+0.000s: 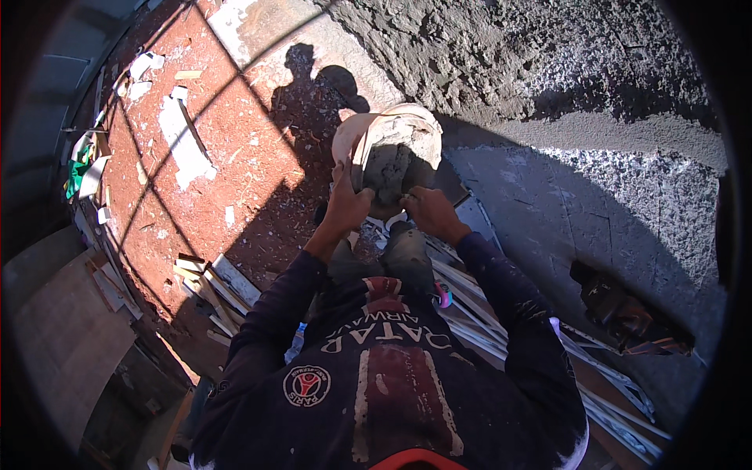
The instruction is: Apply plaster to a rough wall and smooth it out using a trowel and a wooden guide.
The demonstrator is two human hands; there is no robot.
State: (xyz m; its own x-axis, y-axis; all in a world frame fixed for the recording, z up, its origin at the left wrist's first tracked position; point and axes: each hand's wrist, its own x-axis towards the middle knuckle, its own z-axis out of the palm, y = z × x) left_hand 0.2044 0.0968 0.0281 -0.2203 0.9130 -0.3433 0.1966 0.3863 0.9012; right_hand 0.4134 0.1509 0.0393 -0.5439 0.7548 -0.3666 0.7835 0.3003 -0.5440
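Note:
A pale bucket [429, 125], its wall smeared with dried grey, is held out in front of my body with its mouth toward me. Wet grey mortar [388, 174] lies inside it. My left hand [347, 205] is closed on the bucket's left side, thumb over the rim. On the near right part of the rim, my right hand [433, 211] is closed too, knuckles up. The bucket hides some of the fingertips of both hands. Beyond it to the right spreads a rough, lumpy grey mortar surface [486, 63], partly sunlit.
Smoother grey surface [517, 184] lies right, with a dark, dirty bag-like item [627, 305] by it. Long pale strips [478, 313] lie low on the right. Wood offcuts [215, 290] and a white scrap [182, 141] litter the reddish ground at left. Shadows cross it.

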